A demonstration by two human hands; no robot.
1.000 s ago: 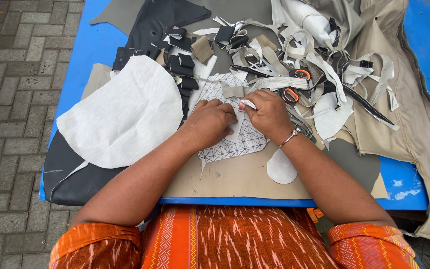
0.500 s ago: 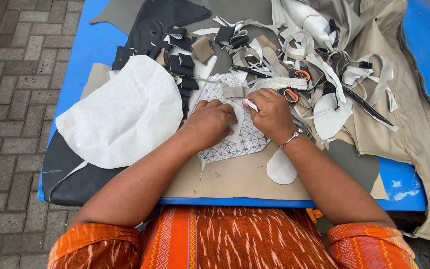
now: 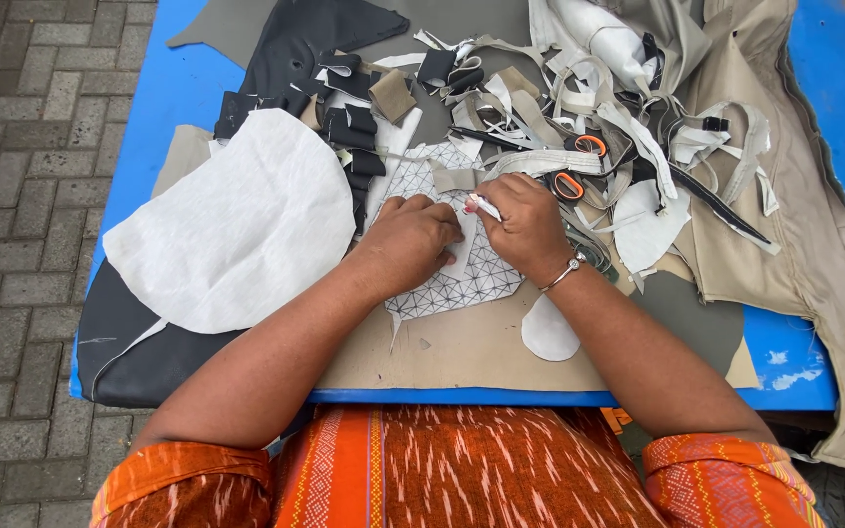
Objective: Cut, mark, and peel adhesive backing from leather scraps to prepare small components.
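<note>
Blue table (image 3: 158, 88), piled with fabric offcuts. Large white rounded fabric panel (image 3: 232, 225) toward its left edge. White grid-patterned fabric piece (image 3: 462, 279) near the front edge, long axis running front to back. Left hand (image 3: 413, 240) pressed flat on it, fingers together. Right hand (image 3: 525, 225) just beside, pinching a small white marker (image 3: 484, 205) (tip pointing left). Orange-handled scissors (image 3: 579, 166) just behind.

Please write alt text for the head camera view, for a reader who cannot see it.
Two hands press on a white patterned piece on a blue table; the right hand grips a small white pen-like tool, the left hand beside it. Fabric scraps, orange-handled scissors and a large white sheet surround them.
</note>
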